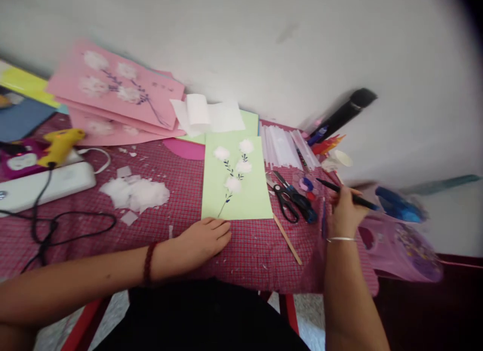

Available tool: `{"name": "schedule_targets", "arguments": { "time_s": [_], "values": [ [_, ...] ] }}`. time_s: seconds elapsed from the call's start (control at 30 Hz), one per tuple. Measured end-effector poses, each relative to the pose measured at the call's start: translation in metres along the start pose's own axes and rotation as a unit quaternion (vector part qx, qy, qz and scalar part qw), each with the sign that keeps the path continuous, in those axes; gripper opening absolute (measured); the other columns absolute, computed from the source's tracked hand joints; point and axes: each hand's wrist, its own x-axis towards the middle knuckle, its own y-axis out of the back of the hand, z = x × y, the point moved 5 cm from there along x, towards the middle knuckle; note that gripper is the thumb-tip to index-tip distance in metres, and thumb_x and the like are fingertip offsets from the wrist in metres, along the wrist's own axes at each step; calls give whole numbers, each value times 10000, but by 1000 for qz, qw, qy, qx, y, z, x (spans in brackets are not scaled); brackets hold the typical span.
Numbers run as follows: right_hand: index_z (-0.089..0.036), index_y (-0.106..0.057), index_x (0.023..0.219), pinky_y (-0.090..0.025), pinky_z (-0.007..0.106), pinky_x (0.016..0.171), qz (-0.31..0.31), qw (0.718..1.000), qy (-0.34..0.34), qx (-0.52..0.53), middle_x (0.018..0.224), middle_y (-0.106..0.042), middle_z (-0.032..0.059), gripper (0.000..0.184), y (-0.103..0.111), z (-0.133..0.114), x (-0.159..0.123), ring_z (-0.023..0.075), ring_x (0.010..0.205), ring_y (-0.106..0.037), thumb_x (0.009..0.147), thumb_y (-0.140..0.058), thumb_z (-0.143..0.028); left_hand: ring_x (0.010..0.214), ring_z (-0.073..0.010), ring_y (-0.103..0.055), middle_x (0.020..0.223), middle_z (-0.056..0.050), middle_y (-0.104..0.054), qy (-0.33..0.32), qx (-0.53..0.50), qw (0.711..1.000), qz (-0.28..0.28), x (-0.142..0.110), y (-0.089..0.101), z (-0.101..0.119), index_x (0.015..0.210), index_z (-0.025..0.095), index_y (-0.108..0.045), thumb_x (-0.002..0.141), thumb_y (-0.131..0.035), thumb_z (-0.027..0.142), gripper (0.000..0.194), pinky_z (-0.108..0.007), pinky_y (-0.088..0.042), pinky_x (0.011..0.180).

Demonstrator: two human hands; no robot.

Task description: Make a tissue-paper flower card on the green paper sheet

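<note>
My left hand [204, 240] lies flat with fingers stretched out, its fingertips on the bottom edge of a light green sheet of paper [213, 190]. White flower shapes [233, 184] sit on that sheet along a dark drawn stem with small leaves. At the right, my right hand [345, 210] is closed around a dark pen [362, 201], whose tip points left above the tabletop. Two pairs of scissors [289, 202] rest between the sheet and my right hand. A wooden stick [289, 241] lies just below the sheet's right corner.
Pink sheets with white flowers [124, 97] lean at the back left, beside a tissue roll [198, 111]. White tissue pieces [136, 192], a yellow glue gun [60, 145] and a power strip [49, 185] with cables lie left. Translucent sticks [281, 147] and a pink basket [403, 250] are right.
</note>
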Motion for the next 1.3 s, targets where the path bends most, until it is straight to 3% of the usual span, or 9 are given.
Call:
{"name": "schedule_targets", "arguments": {
  "time_s": [0.1, 0.23, 0.33, 0.43, 0.77, 1.3],
  "values": [
    [-266, -389, 619, -338, 310, 483, -67, 988, -99, 95, 513, -386, -68, 323, -26, -7, -25, 121, 443, -387, 843, -505, -468, 1103, -248, -576, 1234, -120, -632, 38, 3, 999, -6, -5, 10, -13, 1190, 112, -589, 882, -512, 81, 318, -385, -442, 943],
    [-244, -441, 632, -330, 274, 434, -179, 958, -180, 132, 496, -380, -79, 310, -91, -11, -80, 96, 407, -355, 778, -580, -480, 1095, -252, -561, 1204, -136, -621, 71, -15, 997, -3, -9, 8, -31, 1151, 110, -598, 853, -536, 84, 306, -398, -449, 935],
    [-212, -539, 717, -340, 267, 415, -216, 947, -194, 136, 472, -434, -70, 286, -136, -8, -111, 108, 398, -390, 780, -590, -487, 1055, -240, -555, 1127, -116, -627, 64, -30, 997, -9, -10, -1, -36, 1119, 115, -600, 831, -550, 73, 295, -373, -461, 899],
    [-204, -551, 745, -349, 251, 422, -216, 952, -171, 132, 475, -488, -63, 264, -159, -6, -123, 110, 413, -432, 783, -620, -455, 1025, -228, -545, 1101, -101, -620, 67, -49, 997, 3, -11, -8, -40, 1114, 122, -597, 846, -537, 84, 278, -366, -459, 888],
    [-207, -555, 736, -381, 236, 450, -214, 970, -103, 52, 490, -548, -58, 184, -164, 0, -128, 110, 437, -488, 830, -626, -348, 1066, -239, -511, 1169, -93, -601, 80, -83, 993, -5, -12, -10, -42, 1173, 112, -570, 850, -518, 73, 329, -381, -440, 946],
    [-202, -564, 717, -371, 234, 447, -227, 968, -98, 43, 477, -542, -59, 182, -166, 2, -128, 108, 430, -485, 833, -636, -322, 1050, -252, -523, 1153, -95, -604, 91, -84, 992, -9, -8, -8, -41, 1152, 113, -584, 809, -539, 59, 350, -406, -484, 914]
  ]
}}
